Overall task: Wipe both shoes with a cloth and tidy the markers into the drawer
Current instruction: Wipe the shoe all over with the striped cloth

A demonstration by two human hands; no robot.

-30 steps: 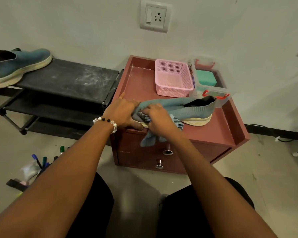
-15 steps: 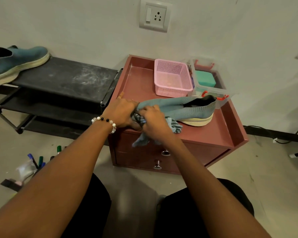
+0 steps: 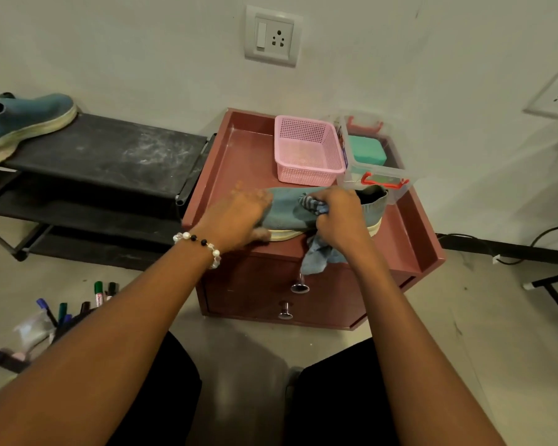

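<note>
A blue-grey knit shoe [image 3: 287, 210] with a cream sole lies on its side on top of the reddish drawer cabinet [image 3: 409, 226]. My left hand [image 3: 239, 217] grips the shoe's toe end and steadies it. My right hand [image 3: 339, 217] holds a bunched blue cloth [image 3: 318, 252] against the middle of the shoe, and the cloth's loose end hangs over the cabinet's front edge. The second blue shoe [image 3: 23, 120] sits on the black rack at far left. Several markers [image 3: 78, 304] lie on the floor at lower left. Both drawers [image 3: 271, 297] are closed.
A pink mesh basket [image 3: 306, 152] and a clear box with red latches [image 3: 372, 156] stand at the back of the cabinet top. The black shoe rack [image 3: 110, 156] is left of the cabinet. A cable runs along the floor at right. My knees are below.
My right hand has slid the cloth along the shoe from the toe toward its middle. My left hand keeps its hold on the toe. The camera has shifted slightly.
</note>
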